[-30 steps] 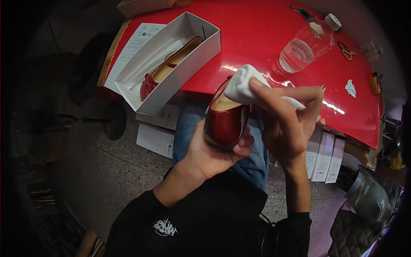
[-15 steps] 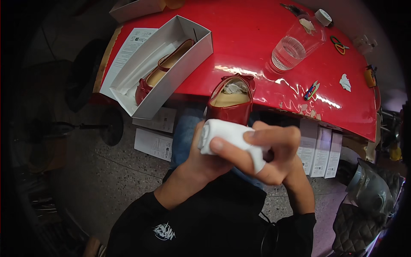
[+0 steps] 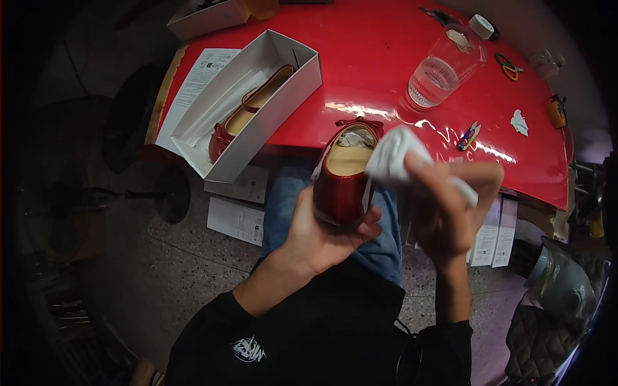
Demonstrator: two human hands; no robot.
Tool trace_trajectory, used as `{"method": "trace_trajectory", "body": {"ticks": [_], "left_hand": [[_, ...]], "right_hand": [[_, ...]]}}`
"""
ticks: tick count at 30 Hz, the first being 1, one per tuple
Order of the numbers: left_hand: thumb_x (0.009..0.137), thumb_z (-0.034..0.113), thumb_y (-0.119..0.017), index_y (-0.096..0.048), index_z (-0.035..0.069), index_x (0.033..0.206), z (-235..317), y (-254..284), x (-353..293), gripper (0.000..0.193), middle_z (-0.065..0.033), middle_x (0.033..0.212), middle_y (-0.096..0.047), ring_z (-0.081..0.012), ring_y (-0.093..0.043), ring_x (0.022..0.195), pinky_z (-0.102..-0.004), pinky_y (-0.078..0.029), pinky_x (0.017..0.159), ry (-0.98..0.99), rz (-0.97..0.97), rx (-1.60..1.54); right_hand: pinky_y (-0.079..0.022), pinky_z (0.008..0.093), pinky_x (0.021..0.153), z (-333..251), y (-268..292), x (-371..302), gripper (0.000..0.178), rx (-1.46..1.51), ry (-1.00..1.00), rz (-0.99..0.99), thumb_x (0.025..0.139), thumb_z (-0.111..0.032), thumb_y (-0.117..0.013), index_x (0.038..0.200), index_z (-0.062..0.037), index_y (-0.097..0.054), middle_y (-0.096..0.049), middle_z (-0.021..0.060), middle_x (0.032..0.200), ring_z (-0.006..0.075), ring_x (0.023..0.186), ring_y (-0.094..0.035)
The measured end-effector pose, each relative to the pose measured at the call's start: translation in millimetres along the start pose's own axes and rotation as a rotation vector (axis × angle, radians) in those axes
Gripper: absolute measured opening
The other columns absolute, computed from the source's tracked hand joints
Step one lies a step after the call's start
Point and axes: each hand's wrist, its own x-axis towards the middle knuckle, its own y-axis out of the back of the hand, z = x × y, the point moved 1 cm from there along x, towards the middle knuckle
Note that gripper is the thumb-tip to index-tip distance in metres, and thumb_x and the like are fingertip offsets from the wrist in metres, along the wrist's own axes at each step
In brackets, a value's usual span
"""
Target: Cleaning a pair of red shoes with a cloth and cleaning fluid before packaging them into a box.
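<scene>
A glossy dark red shoe (image 3: 343, 199) rests in the person's left grip (image 3: 315, 235), at the near edge of a red tabletop (image 3: 360, 58), its rounded heel toward the body and its bow at the far end. That grip is wrapped around the heel from below and both sides. To its right, the right grip (image 3: 447, 206), blurred, is clenched on a folded white cloth (image 3: 394, 154); the cloth is at the shoe's right rim, though whether they touch is unclear. Among containers, a pale box (image 3: 209, 19) is cut off at the upper left. Nearer, an open white box (image 3: 286, 106) holds 1 red strapped shoe (image 3: 241, 122). Farther right is a clear bottle (image 3: 444, 71) with a white cap (image 3: 481, 26), its contents hard to make out.
</scene>
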Motion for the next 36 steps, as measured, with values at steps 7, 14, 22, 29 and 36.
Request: {"method": "trace_trajectory", "body": {"ticks": [7, 14, 22, 29, 36], "left_hand": [[0.104, 0.044, -0.039, -0.06, 0.005, 0.12, -0.3, -4.8, -3.0, 0.047, -0.0113, 0.097, -0.063, -0.027, -0.059, 0.086, -0.0361, -0.046, 0.067, 0.013, -0.02, 0.096], [0.106, 0.047, -0.036, -0.057, 0.0, 0.125, -5.1, -7.7, 5.0, 0.055, -0.015, 0.1, -0.066, -0.023, -0.06, 0.073, -0.0329, -0.046, 0.06, -0.289, 0.213, 0.436], [0.11, 0.059, -0.024, -0.045, 0.003, 0.147, 36.9, 15.0, -2.7, 0.07, -0.014, 0.132, -0.062, -0.0209, -0.064, 0.119, -0.0384, -0.054, 0.101, -0.435, 0.159, 0.942], [0.112, 0.053, -0.022, -0.045, -0.003, 0.148, 47.0, -10.8, -18.1, 0.071, -0.0184, 0.139, -0.06, -0.023, -0.061, 0.126, -0.0377, -0.048, 0.109, -0.305, 0.09, 1.093], [0.113, 0.051, -0.025, -0.054, -0.004, 0.141, 53.3, -20.6, -29.1, 0.069, -0.0166, 0.132, -0.065, -0.02, -0.063, 0.122, -0.0346, -0.049, 0.106, -0.321, 0.185, 1.354]], "right_hand": [[-0.052, 0.0239, 0.062, 4.7, -11.0, -18.6, 0.057, -0.075, 0.063, -0.036, 0.073, 0.008, -0.075, 0.128, -0.0062, -0.072, -0.045, 0.0083, 0.108, 0.0157, 0.088, -0.056], [-0.039, 0.0209, 0.049, -50.0, -25.7, -67.6, 0.04, 0.962, -1.068, 0.092, 0.104, -0.015, -0.063, 0.138, 0.005, -0.057, -0.046, 0.0054, 0.109, 0.0048, 0.067, -0.05], [-0.048, 0.0276, 0.067, -48.6, 13.3, -66.4, 0.038, 0.872, -0.568, -0.185, 0.08, 0.0, -0.079, 0.118, -0.0018, -0.077, -0.053, 0.0085, 0.101, 0.0141, 0.081, -0.054], [-0.049, 0.0299, 0.073, -20.0, -3.4, -51.9, 0.058, 0.429, -0.365, -0.393, 0.073, 0.012, -0.079, 0.126, -0.0095, -0.073, -0.047, 0.0086, 0.1, 0.0205, 0.09, -0.054], [-0.048, 0.0294, 0.071, -29.2, 24.1, -46.8, 0.052, 0.537, -0.379, -0.401, 0.069, 0.005, -0.081, 0.119, -0.0082, -0.078, -0.053, 0.0058, 0.095, 0.0185, 0.086, -0.056]]}}
